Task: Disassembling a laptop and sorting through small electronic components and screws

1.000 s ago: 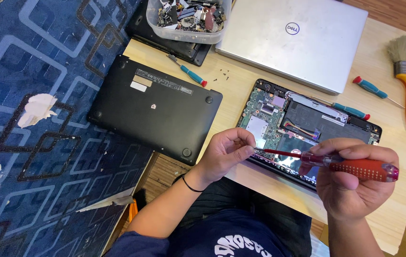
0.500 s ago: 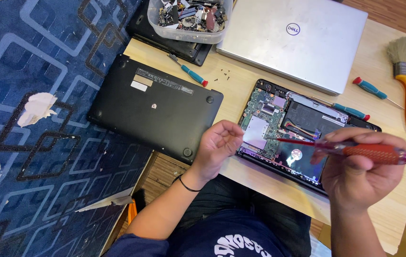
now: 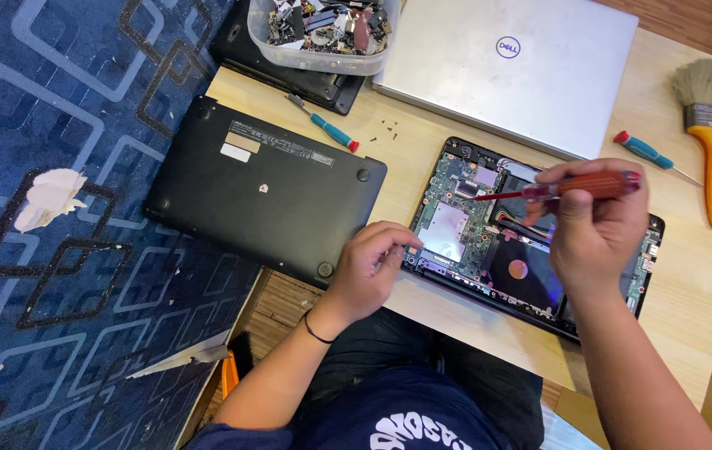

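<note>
Right hand [image 3: 594, 229] is wrapped around a red-handled screwdriver [image 3: 573, 187], held roughly level above the opened laptop [image 3: 531, 237], tip pointing left toward the green circuit board [image 3: 456, 217]. Tip looks clear of the board, not seated in a screw.

Left hand [image 3: 373, 267] sits at the laptop's near-left edge, fingers curled with tips pinched together. Can't tell whether it holds a screw or only steadies the chassis; too small to see.

The opened laptop lies bottom-up on the wooden table [image 3: 689, 275], cover off, board and cabling exposed. The black bottom cover [image 3: 260, 187] lies just left of it, overhanging the table edge. A few loose screws [image 3: 388, 127] lie between them, near a blue-handled screwdriver [image 3: 327, 129]. Another blue-handled screwdriver [image 3: 648, 154] lies to the right, beside a yellow-handled brush [image 3: 710, 125]. A closed silver laptop [image 3: 506, 67] and a clear tub of parts [image 3: 323, 29] sit at the back.

Judgement: mid-teardown, between fasteners. Next move calls for lowering the tip squarely into a board screw head, with the left hand bracing the chassis. Slip risk: the tip skating across the components.
</note>
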